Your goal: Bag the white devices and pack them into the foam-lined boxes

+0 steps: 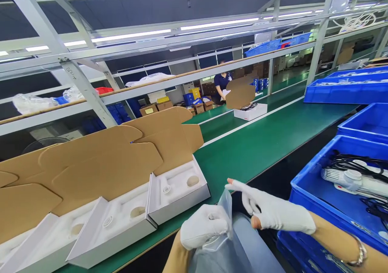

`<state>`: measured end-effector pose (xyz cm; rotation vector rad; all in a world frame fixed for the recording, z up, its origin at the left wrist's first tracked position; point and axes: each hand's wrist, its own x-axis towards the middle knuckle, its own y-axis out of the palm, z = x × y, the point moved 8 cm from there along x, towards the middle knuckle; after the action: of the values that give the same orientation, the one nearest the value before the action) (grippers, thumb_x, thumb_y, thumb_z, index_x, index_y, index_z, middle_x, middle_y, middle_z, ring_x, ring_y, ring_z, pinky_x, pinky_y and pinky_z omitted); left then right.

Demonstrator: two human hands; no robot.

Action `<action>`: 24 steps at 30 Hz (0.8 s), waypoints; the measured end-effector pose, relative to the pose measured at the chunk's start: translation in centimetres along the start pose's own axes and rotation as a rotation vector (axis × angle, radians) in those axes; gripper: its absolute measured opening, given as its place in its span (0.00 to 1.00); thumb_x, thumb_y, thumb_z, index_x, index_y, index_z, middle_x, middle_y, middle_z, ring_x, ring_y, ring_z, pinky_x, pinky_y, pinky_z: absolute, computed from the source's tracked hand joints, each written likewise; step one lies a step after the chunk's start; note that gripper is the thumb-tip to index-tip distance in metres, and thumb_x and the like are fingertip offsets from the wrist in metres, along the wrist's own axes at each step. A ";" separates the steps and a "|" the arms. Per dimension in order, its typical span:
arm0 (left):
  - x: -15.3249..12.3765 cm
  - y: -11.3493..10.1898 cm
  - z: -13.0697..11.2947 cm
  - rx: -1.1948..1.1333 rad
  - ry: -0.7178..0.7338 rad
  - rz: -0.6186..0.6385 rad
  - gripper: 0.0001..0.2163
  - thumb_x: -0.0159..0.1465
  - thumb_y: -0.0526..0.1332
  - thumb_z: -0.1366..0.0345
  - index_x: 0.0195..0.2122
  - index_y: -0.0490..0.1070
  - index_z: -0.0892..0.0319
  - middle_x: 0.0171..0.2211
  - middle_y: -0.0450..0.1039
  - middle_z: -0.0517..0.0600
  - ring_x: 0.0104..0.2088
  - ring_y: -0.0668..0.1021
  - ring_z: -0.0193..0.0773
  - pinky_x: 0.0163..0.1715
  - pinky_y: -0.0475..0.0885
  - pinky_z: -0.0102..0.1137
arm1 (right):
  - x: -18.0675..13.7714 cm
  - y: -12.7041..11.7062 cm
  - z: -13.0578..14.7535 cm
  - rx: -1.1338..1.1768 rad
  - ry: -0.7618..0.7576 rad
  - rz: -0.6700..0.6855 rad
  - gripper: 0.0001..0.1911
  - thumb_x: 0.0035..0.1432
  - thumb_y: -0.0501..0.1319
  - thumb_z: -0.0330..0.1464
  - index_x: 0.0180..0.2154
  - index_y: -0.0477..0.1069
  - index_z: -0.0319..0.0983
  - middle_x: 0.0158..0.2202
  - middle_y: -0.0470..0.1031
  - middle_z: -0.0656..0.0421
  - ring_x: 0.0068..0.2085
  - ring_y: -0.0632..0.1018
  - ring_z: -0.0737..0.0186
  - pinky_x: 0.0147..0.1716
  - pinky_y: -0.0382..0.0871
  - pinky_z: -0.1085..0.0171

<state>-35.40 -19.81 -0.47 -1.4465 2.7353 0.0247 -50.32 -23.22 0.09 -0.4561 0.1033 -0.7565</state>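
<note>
Both my hands wear white gloves at the bottom centre. My left hand (203,225) is closed in a fist around the neck of a clear plastic bag (223,240) that hangs toward my lap. My right hand (273,210) pinches the bag's upper edge with thumb and lower fingers, its index finger stretched out to the left. Just left of my hands, an open white box (177,194) with a brown cardboard lid and a moulded white insert rests on the green belt (248,148).
More open boxes (112,224) line the belt to the left. A blue bin (318,192) on my right holds white devices (354,181) with black cables. Other blue bins (348,89) stand farther right. Another box (250,110) lies up the belt near a person (222,85) in dark clothing.
</note>
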 end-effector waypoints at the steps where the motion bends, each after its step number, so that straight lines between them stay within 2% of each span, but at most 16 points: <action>1: -0.1 -0.2 0.6 -0.018 -0.024 0.024 0.31 0.46 0.74 0.33 0.23 0.73 0.62 0.18 0.64 0.44 0.19 0.61 0.28 0.21 0.52 0.29 | 0.3 0.8 -0.2 0.065 -0.009 0.060 0.71 0.47 0.68 0.67 0.76 0.41 0.36 0.32 0.66 0.65 0.31 0.63 0.64 0.34 0.62 0.63; 3: -0.3 -0.8 1.8 -0.032 -0.068 0.036 0.31 0.43 0.76 0.34 0.21 0.74 0.62 0.18 0.64 0.44 0.19 0.61 0.28 0.21 0.53 0.29 | 0.7 1.9 -0.2 0.154 -0.018 0.133 0.66 0.46 0.72 0.63 0.74 0.51 0.37 0.37 0.72 0.60 0.36 0.69 0.60 0.39 0.65 0.61; 4: -0.4 -1.1 2.2 -0.035 -0.080 0.033 0.31 0.42 0.76 0.34 0.20 0.74 0.62 0.18 0.64 0.45 0.19 0.62 0.28 0.22 0.54 0.29 | 0.8 2.3 0.0 0.184 -0.025 0.158 0.59 0.47 0.73 0.61 0.71 0.59 0.37 0.40 0.74 0.57 0.40 0.72 0.58 0.42 0.67 0.60; 6: -0.5 -1.7 2.6 -0.016 -0.068 0.035 0.31 0.44 0.75 0.34 0.20 0.75 0.63 0.17 0.64 0.45 0.20 0.62 0.29 0.22 0.55 0.30 | 0.8 2.8 0.6 0.220 -0.023 0.187 0.41 0.52 0.71 0.58 0.55 0.75 0.35 0.42 0.76 0.54 0.43 0.74 0.56 0.46 0.67 0.58; 8: -0.6 -2.2 2.7 0.018 -0.041 0.052 0.30 0.48 0.74 0.35 0.22 0.78 0.63 0.17 0.63 0.45 0.20 0.61 0.29 0.22 0.53 0.30 | 0.7 2.8 0.9 0.208 0.025 0.169 0.31 0.55 0.68 0.58 0.38 0.76 0.35 0.35 0.75 0.57 0.37 0.72 0.60 0.40 0.65 0.61; 10: -0.6 -2.6 2.6 0.046 -0.027 0.048 0.29 0.51 0.73 0.36 0.25 0.80 0.63 0.17 0.61 0.44 0.19 0.59 0.29 0.21 0.49 0.31 | 0.4 2.6 1.2 0.158 0.063 0.111 0.32 0.56 0.65 0.61 0.31 0.69 0.37 0.29 0.69 0.61 0.32 0.66 0.65 0.35 0.60 0.64; 12: -0.4 -3.0 2.7 0.073 -0.030 0.006 0.29 0.50 0.73 0.36 0.25 0.79 0.63 0.18 0.62 0.45 0.20 0.59 0.29 0.22 0.50 0.31 | 0.0 2.6 1.5 0.116 0.070 0.077 0.35 0.56 0.62 0.65 0.30 0.65 0.38 0.28 0.63 0.64 0.30 0.61 0.67 0.32 0.56 0.65; 15: 0.2 -3.2 2.8 0.119 -0.042 -0.073 0.29 0.51 0.73 0.36 0.26 0.75 0.62 0.23 0.66 0.47 0.25 0.63 0.32 0.26 0.55 0.31 | -0.4 3.0 1.5 0.093 0.102 0.041 0.36 0.56 0.60 0.67 0.29 0.61 0.40 0.27 0.58 0.66 0.29 0.57 0.67 0.30 0.52 0.65; 21: 0.9 -2.1 3.7 0.109 -0.045 -0.116 0.25 0.53 0.71 0.41 0.25 0.71 0.62 0.26 0.65 0.46 0.28 0.64 0.33 0.30 0.59 0.31 | -0.6 4.5 0.5 0.244 0.130 0.058 0.37 0.55 0.62 0.66 0.41 0.68 0.38 0.36 0.68 0.59 0.36 0.65 0.62 0.37 0.61 0.62; 24: 0.5 -1.9 4.5 0.093 -0.073 -0.131 0.27 0.51 0.71 0.40 0.23 0.68 0.61 0.23 0.61 0.44 0.26 0.61 0.31 0.28 0.56 0.30 | -0.5 4.2 -0.5 0.173 0.142 -0.020 0.35 0.54 0.63 0.64 0.43 0.70 0.38 0.36 0.68 0.60 0.35 0.64 0.61 0.37 0.61 0.61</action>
<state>-33.95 -21.14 -4.98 -1.5628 2.5431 -0.0533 -48.18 -20.39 -2.21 -0.2388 0.1648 -0.8097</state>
